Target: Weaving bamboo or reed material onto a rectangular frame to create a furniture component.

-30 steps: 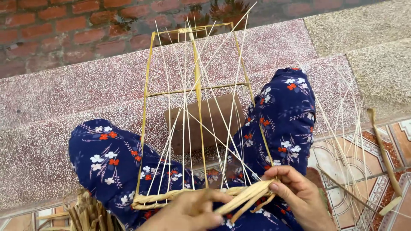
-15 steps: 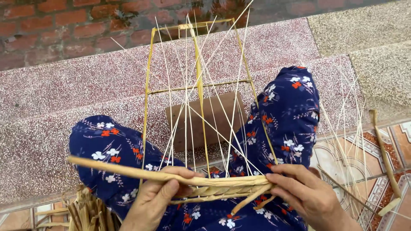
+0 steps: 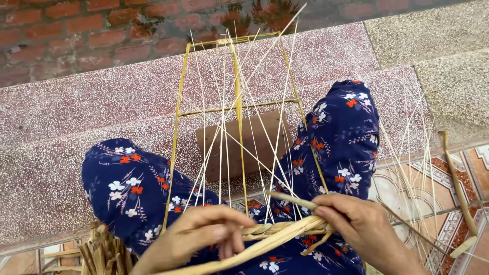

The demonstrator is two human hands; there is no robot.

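A speckled reddish stone step runs across the view below a red brick wall (image 3: 76,30), with patterned floor tiles (image 3: 407,183) at the right. Nearest the camera, the left hand (image 3: 196,239) is closed loosely around a broad, flat pale-yellow fibre strand (image 3: 254,248), its fingers curled over it. Just right of it, the right hand (image 3: 361,226) grips the same strand where it meets a braided band of woven fibre (image 3: 285,229), pinching a short stick-like end between thumb and fingers. The band lies across the person's lap, at the bottom edge of a tall rectangular frame (image 3: 178,117) of thin yellowish slats. Many fine, stiff pale strips (image 3: 224,127) rise from the band through the frame, some straight, some crossing at angles. Knees in dark blue cloth with white and red flowers flank the frame on both sides. Behind the frame lies a flat brown board (image 3: 249,142) on the step. Left of the left hand sits a bundle of dry fibre (image 3: 102,254). Right of the frame, loose thin strips (image 3: 412,168) fan over the tiles beside a curved brownish stick (image 3: 458,188).
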